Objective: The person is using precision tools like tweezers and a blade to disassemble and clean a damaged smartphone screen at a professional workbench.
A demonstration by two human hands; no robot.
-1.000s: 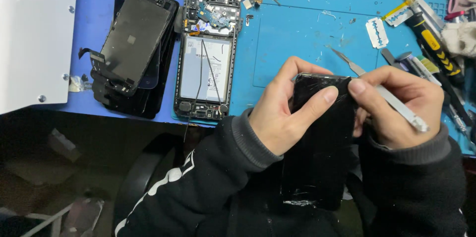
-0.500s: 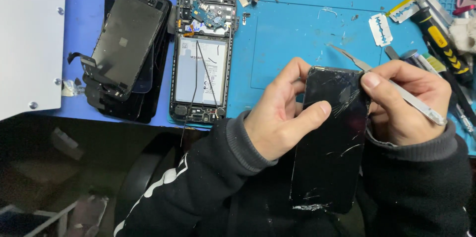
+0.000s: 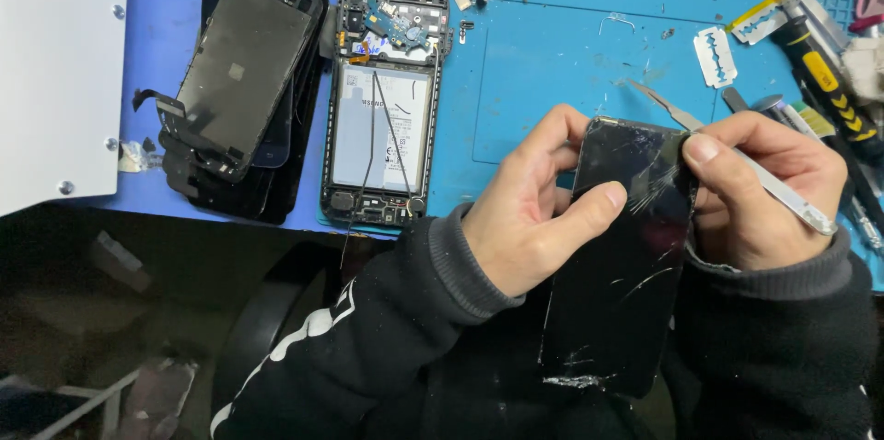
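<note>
My left hand (image 3: 534, 210) grips a black cracked phone screen (image 3: 617, 265) by its upper left edge, thumb pressed across the glass. The screen stands upright over my lap, its lower end chipped. My right hand (image 3: 760, 187) holds the screen's upper right corner and also pinches metal tweezers (image 3: 737, 164), whose tip points up and left over the blue mat.
An opened phone frame with battery and circuit board (image 3: 382, 99) lies on the blue work mat (image 3: 552, 63). A stack of black screens (image 3: 239, 90) sits to its left, beside a white panel (image 3: 55, 63). A razor blade (image 3: 716, 56) and a yellow-black tool (image 3: 815, 63) lie at the right.
Both hands have raised the cracked screen slightly and shifted it right; the tweezers now lie closer along its upper right corner.
</note>
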